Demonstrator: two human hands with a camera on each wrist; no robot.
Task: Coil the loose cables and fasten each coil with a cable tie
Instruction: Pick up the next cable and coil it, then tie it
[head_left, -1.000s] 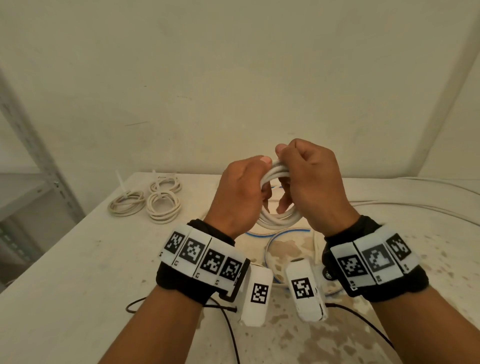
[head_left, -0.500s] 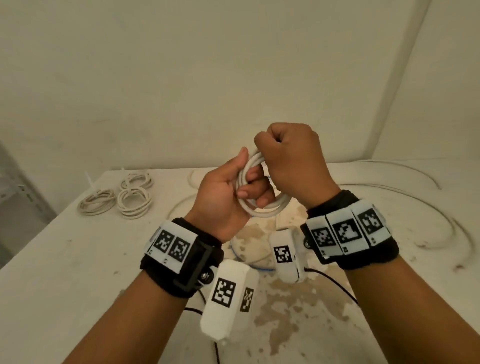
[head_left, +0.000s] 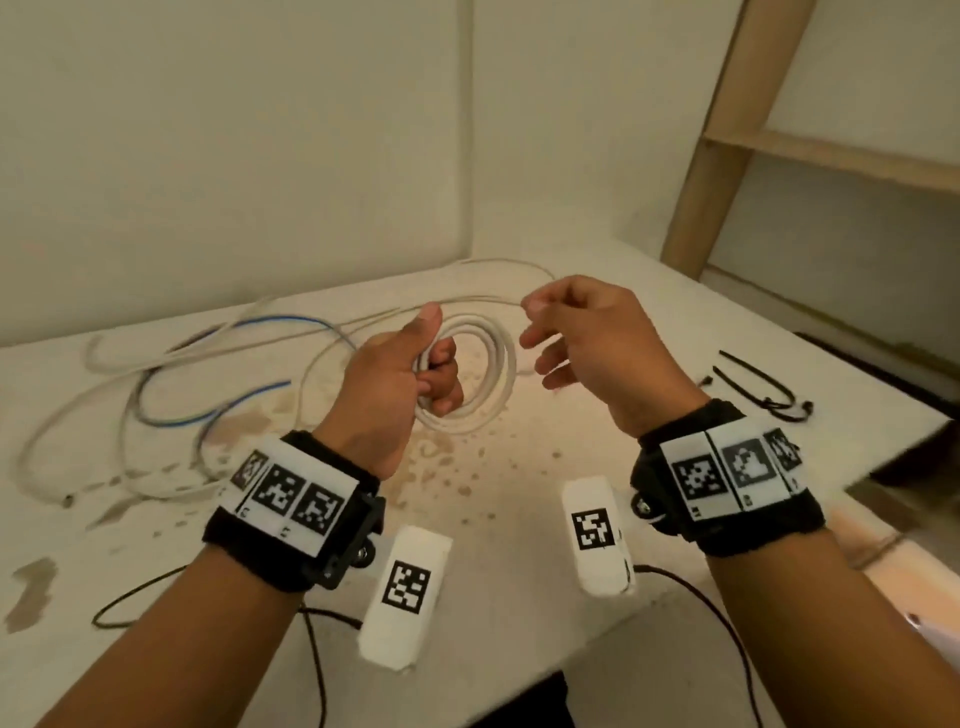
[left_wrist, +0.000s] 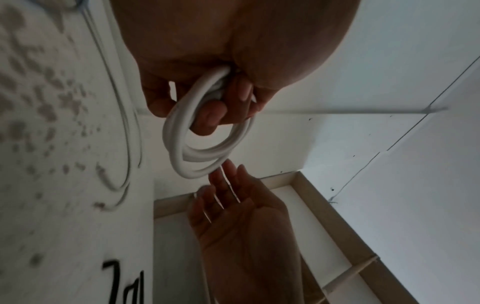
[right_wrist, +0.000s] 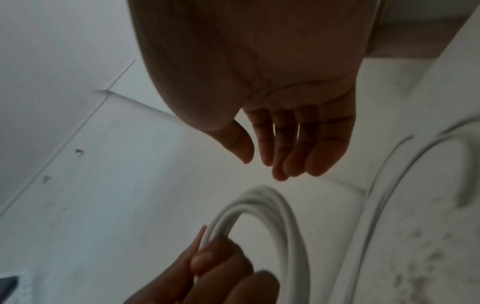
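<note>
Several springy turns of white coil (head_left: 467, 374) held above the counter (head_left: 493, 467), left hand (head_left: 400, 374) clenched around its 9 o'clock side, right hand (head_left: 597, 343) empty and slack at 3 o'clock; best tied beside those fingers.

coil (head_left: 483, 364) partly hidden inside left hand (head_left: 395, 374) grip

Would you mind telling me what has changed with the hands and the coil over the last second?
The right hand has let go of the white coil and drawn off to the right, fingers relaxed and holding nothing. The left hand alone now grips the coil, which hangs as an open ring above the table. The view has also swung right, bringing the black cable ties into sight. The coil is still untied.
</note>
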